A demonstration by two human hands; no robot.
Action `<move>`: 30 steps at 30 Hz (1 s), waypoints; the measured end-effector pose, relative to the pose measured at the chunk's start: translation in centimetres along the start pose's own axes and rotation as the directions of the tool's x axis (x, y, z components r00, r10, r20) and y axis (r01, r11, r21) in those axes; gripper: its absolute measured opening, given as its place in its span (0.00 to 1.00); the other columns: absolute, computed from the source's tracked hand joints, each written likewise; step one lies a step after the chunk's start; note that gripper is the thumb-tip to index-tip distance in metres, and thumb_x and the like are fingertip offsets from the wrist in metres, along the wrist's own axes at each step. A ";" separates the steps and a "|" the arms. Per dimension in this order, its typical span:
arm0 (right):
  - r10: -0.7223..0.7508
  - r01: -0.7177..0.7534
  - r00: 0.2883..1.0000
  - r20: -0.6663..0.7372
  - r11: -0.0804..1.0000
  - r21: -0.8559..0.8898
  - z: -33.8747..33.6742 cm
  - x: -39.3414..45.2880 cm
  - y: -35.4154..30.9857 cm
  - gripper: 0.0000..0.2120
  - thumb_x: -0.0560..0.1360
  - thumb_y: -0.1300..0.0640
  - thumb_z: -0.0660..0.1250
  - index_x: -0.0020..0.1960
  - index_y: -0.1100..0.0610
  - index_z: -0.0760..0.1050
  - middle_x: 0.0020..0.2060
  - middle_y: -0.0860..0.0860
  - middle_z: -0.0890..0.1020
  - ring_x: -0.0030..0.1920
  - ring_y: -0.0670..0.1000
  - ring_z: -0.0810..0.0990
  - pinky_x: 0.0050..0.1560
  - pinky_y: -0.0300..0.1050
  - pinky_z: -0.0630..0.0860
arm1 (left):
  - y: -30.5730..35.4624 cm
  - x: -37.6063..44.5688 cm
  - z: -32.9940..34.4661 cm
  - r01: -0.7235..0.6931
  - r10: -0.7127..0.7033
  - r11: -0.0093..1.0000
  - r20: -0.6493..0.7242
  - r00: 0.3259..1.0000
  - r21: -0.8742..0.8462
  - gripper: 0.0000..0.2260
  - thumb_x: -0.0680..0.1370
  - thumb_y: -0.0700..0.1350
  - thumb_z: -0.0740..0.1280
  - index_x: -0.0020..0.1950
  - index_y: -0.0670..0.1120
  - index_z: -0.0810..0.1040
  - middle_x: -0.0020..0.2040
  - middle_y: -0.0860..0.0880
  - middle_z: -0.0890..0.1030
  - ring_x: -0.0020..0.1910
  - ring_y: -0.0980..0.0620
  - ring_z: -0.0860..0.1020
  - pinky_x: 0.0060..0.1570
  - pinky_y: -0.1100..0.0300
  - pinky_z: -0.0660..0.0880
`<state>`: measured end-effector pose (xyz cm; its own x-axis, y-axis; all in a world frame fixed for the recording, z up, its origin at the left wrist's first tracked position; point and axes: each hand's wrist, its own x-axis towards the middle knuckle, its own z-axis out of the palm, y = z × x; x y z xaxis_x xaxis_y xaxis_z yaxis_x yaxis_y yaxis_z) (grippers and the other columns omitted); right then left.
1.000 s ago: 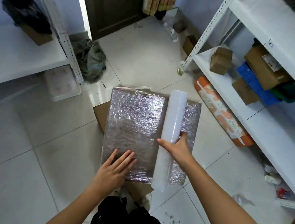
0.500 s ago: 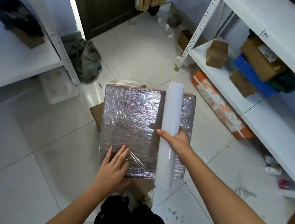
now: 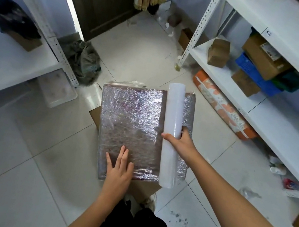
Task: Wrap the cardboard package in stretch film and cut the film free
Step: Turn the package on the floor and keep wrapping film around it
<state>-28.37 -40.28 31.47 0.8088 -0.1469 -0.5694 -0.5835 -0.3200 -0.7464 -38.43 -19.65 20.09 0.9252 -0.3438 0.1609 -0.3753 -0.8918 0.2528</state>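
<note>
The flat cardboard package (image 3: 131, 122), covered in shiny crinkled stretch film, lies on the tiled floor in front of me. A white roll of stretch film (image 3: 174, 117) lies lengthwise over its right part. My right hand (image 3: 181, 142) grips the roll at its middle, thumb on the left side. My left hand (image 3: 119, 168) presses flat on the package's near edge with straight fingers. Film runs from the roll across the package top.
White metal shelving (image 3: 265, 106) with cardboard boxes and a blue crate stands on the right. Another white shelf (image 3: 14, 61) is on the left. An orange patterned bag (image 3: 223, 106) lies under the right shelf. A grey sack (image 3: 86, 60) sits by the door. My legs are below the package.
My left hand has slid a little left along the near edge, staying flat. The roll stays held by my right hand over the package's right part.
</note>
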 end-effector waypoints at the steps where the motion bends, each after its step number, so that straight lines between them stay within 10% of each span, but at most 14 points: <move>1: -0.003 0.003 1.000 -0.026 1.000 -0.004 -0.1 0.0 0.2 0.29 0.69 0.49 0.74 0.63 0.54 0.63 0.52 0.49 0.76 0.51 0.49 0.78 0.53 0.48 0.77 | 0.0 -0.2 -0.1 -0.007 0.007 1.000 -0.013 1.000 -0.013 0.06 0.74 0.35 0.60 0.45 0.44 0.65 0.64 0.33 0.69 0.72 0.38 0.61 0.56 0.22 0.63; 5: -0.005 0.005 0.993 -0.119 1.000 0.006 -0.1 -0.1 1.0 0.25 0.67 0.48 0.76 0.57 0.54 0.70 0.48 0.50 0.78 0.47 0.49 0.79 0.49 0.48 0.78 | 0.1 -0.2 -0.4 -0.002 0.003 1.000 0.040 0.999 -0.020 0.20 0.63 0.35 0.78 0.42 0.43 0.68 0.61 0.35 0.68 0.71 0.35 0.62 0.56 0.21 0.57; 12: 0.051 -0.041 0.986 -0.160 0.997 0.068 -0.5 -0.3 1.9 0.33 0.63 0.42 0.77 0.61 0.56 0.70 0.51 0.53 0.80 0.49 0.53 0.81 0.53 0.54 0.79 | 0.2 0.2 -0.4 -0.006 -0.012 0.996 0.185 0.983 0.094 0.17 0.59 0.41 0.81 0.39 0.42 0.75 0.62 0.35 0.68 0.70 0.33 0.62 0.58 0.20 0.54; 17: 0.030 -0.030 0.980 -0.197 1.000 0.003 -1.0 -0.4 1.9 0.32 0.64 0.45 0.77 0.59 0.55 0.65 0.51 0.52 0.77 0.50 0.53 0.79 0.52 0.51 0.79 | 0.7 0.4 -0.3 0.039 -0.055 0.994 0.155 0.986 0.107 0.17 0.57 0.43 0.80 0.39 0.42 0.76 0.59 0.34 0.76 0.69 0.34 0.63 0.64 0.27 0.48; 27: -0.038 -0.068 0.926 -0.376 0.962 -0.265 -0.5 -1.2 2.5 0.38 0.63 0.35 0.73 0.60 0.58 0.63 0.50 0.51 0.74 0.47 0.56 0.76 0.42 0.45 0.73 | -0.3 -0.6 -2.6 0.048 -0.051 0.998 0.114 0.992 0.035 0.07 0.66 0.46 0.75 0.35 0.45 0.79 0.59 0.41 0.80 0.67 0.44 0.71 0.62 0.39 0.68; 30: -0.028 -0.067 0.934 -0.357 0.966 -0.251 -0.9 -1.2 2.9 0.33 0.68 0.38 0.70 0.61 0.59 0.63 0.50 0.51 0.74 0.45 0.53 0.74 0.43 0.46 0.73 | 0.7 2.5 -3.9 0.035 -0.034 0.998 -0.026 0.999 0.052 0.15 0.73 0.50 0.61 0.50 0.44 0.82 0.60 0.41 0.79 0.66 0.43 0.72 0.61 0.42 0.70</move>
<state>-31.01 -41.84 30.28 0.7973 -0.4622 -0.3883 -0.5998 -0.5341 -0.5958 -36.62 -19.99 24.37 0.9356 -0.3057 0.1767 -0.3391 -0.9174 0.2084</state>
